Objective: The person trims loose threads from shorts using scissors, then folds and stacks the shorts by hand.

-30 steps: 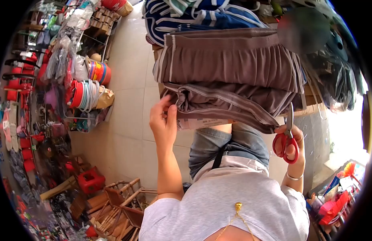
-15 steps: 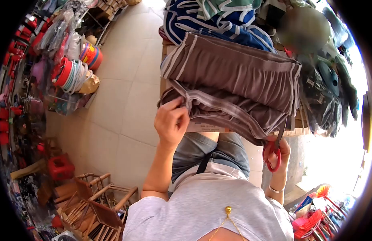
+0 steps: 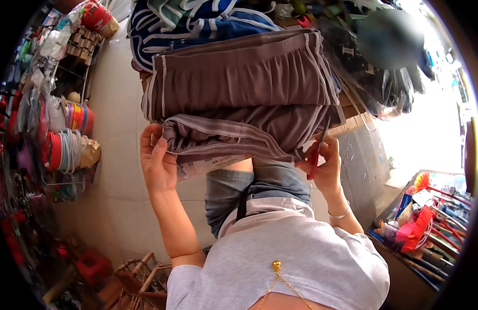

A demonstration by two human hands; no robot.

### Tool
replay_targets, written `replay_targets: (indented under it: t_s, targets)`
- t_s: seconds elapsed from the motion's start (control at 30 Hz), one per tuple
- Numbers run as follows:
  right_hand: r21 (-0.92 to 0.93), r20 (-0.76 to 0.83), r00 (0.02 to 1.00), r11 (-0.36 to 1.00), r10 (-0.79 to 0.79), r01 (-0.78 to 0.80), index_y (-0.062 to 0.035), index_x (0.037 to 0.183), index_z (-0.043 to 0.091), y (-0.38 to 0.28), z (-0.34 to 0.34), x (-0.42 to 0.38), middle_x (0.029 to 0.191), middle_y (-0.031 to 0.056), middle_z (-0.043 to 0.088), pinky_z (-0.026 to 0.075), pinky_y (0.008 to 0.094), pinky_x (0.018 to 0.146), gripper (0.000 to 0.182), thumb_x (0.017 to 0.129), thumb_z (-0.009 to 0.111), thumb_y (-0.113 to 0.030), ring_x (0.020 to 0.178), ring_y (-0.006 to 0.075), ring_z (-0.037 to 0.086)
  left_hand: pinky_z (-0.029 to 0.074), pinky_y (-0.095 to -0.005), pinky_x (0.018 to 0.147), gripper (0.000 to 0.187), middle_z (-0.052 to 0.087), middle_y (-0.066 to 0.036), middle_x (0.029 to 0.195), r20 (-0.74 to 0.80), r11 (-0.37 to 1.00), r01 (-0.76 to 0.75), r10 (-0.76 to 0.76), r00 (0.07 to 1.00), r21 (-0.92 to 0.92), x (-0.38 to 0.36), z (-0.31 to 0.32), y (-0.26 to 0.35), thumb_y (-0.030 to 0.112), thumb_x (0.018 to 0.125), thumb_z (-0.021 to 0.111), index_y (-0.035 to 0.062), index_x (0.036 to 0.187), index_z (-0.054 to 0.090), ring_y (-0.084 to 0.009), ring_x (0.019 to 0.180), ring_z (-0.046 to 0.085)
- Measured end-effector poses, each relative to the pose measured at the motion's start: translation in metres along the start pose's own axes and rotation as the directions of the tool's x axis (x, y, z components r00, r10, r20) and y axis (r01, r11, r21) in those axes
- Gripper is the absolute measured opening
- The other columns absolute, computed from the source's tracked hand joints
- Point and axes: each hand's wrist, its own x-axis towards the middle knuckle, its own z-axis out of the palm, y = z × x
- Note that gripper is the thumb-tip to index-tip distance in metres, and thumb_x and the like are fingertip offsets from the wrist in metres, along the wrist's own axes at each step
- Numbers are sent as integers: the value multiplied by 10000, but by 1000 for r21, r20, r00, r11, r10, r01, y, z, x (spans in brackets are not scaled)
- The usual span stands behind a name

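Note:
My left hand [image 3: 158, 161] pinches the left end of a grey-brown garment's elastic waistband [image 3: 223, 148], thumb on top. The band is stretched into a flattened loop, its opening towards me. At the right end, my right hand [image 3: 329, 168] holds scissors [image 3: 314, 161] with red handles, dark blades pointing up and away; its fingertips also grip the band's edge. Just beyond lies a folded grey-brown garment [image 3: 239, 77] with gathered elastic and white piping. Blue garments with white stripes [image 3: 223, 32] are piled behind it.
A cardboard box [image 3: 352, 122] shows under the garments at right, with dark plastic-wrapped goods [image 3: 352, 62] beyond. Shop shelves with coiled hose [image 3: 69, 150] line the left. Bamboo chairs [image 3: 146, 279] stand lower left. A bin of brushes and tools [image 3: 425, 227] is at right.
My left hand has taken the waistband's end and spread it outward into a flat loop. My right hand has turned the scissors upright and now grips the band's right end. The view has shifted right.

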Motion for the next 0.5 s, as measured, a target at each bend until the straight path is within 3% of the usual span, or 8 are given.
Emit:
replay_targets:
  t_s: [0.07,0.13,0.23,0.3,0.33,0.37,0.43,0.5]
  targets:
    - [-105,-38,997,992,-69,65,-57,1128,484,2,4,2,781,58,661,488,243,663,697,585,915,-130,680,130,612,522,-340,942,361,585,-88,1153,-7,999,15,-15,1000,-44,3,-2,2,-25,881,579,59,1222,496,-176,1056,602]
    - [-197,-56,986,970,-155,141,-56,1143,476,2,6,6,795,82,684,509,260,678,637,650,877,-99,698,153,636,526,-387,947,376,579,-137,1233,54,998,-30,34,998,-62,5,-9,1,41,916,578,73,1274,465,-233,1143,581]
    - [-149,-65,996,988,-57,47,-51,1153,463,0,12,6,791,83,680,519,265,667,549,722,803,-38,705,150,650,516,-407,970,355,570,-155,1253,117,983,-3,25,993,-184,8,-13,2,11,927,550,75,1270,484,-259,1157,575]
    - [-71,-70,995,995,-73,68,-49,1142,457,-3,11,8,780,76,653,511,260,611,471,761,725,20,656,143,635,520,-414,976,338,571,-162,1256,115,972,6,21,993,-234,9,-14,3,-22,921,536,75,1244,504,-263,1162,574]
    - [214,-51,997,975,64,-51,-48,1137,455,-3,9,10,775,69,633,505,255,589,464,758,707,41,636,139,620,524,-421,981,328,572,-169,1259,104,958,8,23,994,-285,10,-15,4,-54,916,522,75,1217,524,-267,1166,573]
    - [480,6,983,862,185,-165,-48,1133,453,-6,8,11,771,62,614,498,250,567,458,756,688,62,616,136,606,524,-421,981,328,572,-169,1259,112,959,16,17,994,-283,13,-19,3,-54,916,522,75,1217,524,-267,1166,573]
    - [545,-13,971,816,239,-194,-55,1141,453,-19,3,16,786,56,590,470,238,520,471,745,671,75,570,131,567,505,-437,1005,367,535,-189,1315,138,917,43,14,990,-396,18,-28,1,-106,899,483,76,1208,561,-291,1205,546]
    - [785,77,938,559,338,-266,-79,1214,467,-22,-6,19,900,59,626,524,285,734,501,768,667,31,824,169,631,489,-445,1022,385,515,-196,1340,154,882,72,0,988,-465,19,-29,1,-130,884,465,68,1192,583,-301,1225,529]
